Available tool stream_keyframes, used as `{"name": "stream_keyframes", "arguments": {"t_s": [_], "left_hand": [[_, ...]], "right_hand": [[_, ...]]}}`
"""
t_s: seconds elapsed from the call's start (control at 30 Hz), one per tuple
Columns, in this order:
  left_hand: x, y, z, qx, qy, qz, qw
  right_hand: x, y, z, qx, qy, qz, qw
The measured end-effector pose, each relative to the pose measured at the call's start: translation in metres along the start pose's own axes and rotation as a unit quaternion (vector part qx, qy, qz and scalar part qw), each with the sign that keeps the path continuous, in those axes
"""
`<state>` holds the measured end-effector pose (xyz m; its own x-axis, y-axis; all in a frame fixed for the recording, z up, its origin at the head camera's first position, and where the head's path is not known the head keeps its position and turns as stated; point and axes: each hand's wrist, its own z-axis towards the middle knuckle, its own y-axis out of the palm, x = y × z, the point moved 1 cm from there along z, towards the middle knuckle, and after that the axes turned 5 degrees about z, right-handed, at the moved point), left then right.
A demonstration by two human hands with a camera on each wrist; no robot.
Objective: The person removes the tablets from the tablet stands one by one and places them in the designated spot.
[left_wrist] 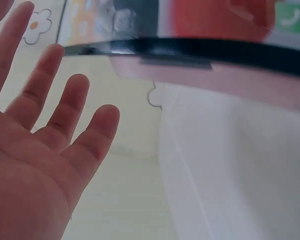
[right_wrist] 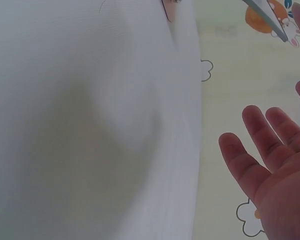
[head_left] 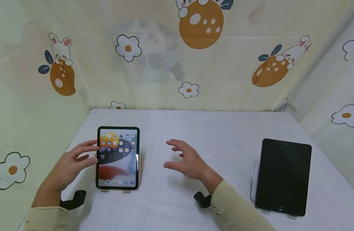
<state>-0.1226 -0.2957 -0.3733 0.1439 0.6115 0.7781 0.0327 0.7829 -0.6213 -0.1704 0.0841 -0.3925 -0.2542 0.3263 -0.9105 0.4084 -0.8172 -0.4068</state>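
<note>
A small tablet (head_left: 118, 158) with a lit home screen stands propped on a stand at the table's left. My left hand (head_left: 76, 158) is open just beside its left edge, fingers straight and reaching toward the screen; whether they touch it I cannot tell. In the left wrist view the open palm (left_wrist: 37, 150) sits under the tablet's dark edge (left_wrist: 190, 50). My right hand (head_left: 185, 158) hovers open over the white table (head_left: 211, 128), right of the lit tablet, holding nothing. The right wrist view shows its spread fingers (right_wrist: 262, 150) above the cloth.
A second tablet (head_left: 283, 176) with a dark screen leans on a white stand at the right. A cloth printed with flowers (head_left: 128, 48) and rabbits walls in the table on the back and sides. Black wrist straps (head_left: 74, 199) sit on both forearms.
</note>
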Motion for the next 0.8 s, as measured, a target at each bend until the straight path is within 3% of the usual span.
{"name": "stream_keyframes", "arguments": {"t_s": [0.33,0.8], "left_hand": [[-0.011,-0.002,0.008,-0.028,-0.059,-0.002,0.9979],[-0.018,0.008,0.023,-0.066,-0.079,-0.044,0.9938]], "right_hand": [[-0.009,0.018,0.019,-0.022,0.021,-0.015,0.9994],[-0.022,0.044,0.042,-0.069,0.016,-0.010,0.9974]]}}
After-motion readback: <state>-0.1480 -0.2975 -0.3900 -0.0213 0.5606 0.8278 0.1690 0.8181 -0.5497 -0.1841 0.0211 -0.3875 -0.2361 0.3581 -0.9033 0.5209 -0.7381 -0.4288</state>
